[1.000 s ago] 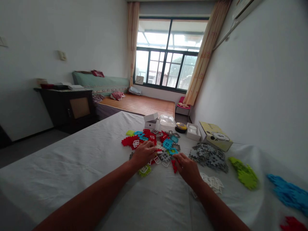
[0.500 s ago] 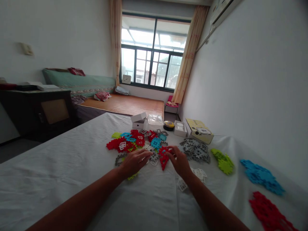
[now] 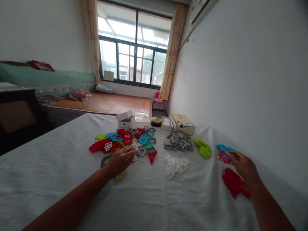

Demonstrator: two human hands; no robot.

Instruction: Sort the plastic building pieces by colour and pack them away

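Note:
My right hand (image 3: pixel 243 164) pinches a red notched building piece (image 3: pixel 223 156) at the right, its outline slightly smeared by motion. Just behind that piece lies a blue pile (image 3: pixel 224 147) of similar pieces, and a red pile (image 3: pixel 233 181) is in front of it. Over the near side of a mixed heap, my left hand (image 3: pixel 122 160) has its fingers stretched out beside a grey piece (image 3: pixel 142 151). Red, blue, green, grey and white pieces make up that heap. A red triangular piece (image 3: pixel 152 157) lies at its right edge.
Toward the right are a grey pile (image 3: pixel 178 141), a white window-like pile (image 3: pixel 176 166) and a green pile (image 3: pixel 203 148). Along the table's far side stand a white box (image 3: pixel 124 119), a clear container (image 3: pixel 141 118), a black-and-yellow tin (image 3: pixel 156 122) and a yellow box (image 3: pixel 184 124).
My right hand has moved from the mixed heap to the right with a red piece pinched in it. My left hand stays by the heap. The view has turned right.

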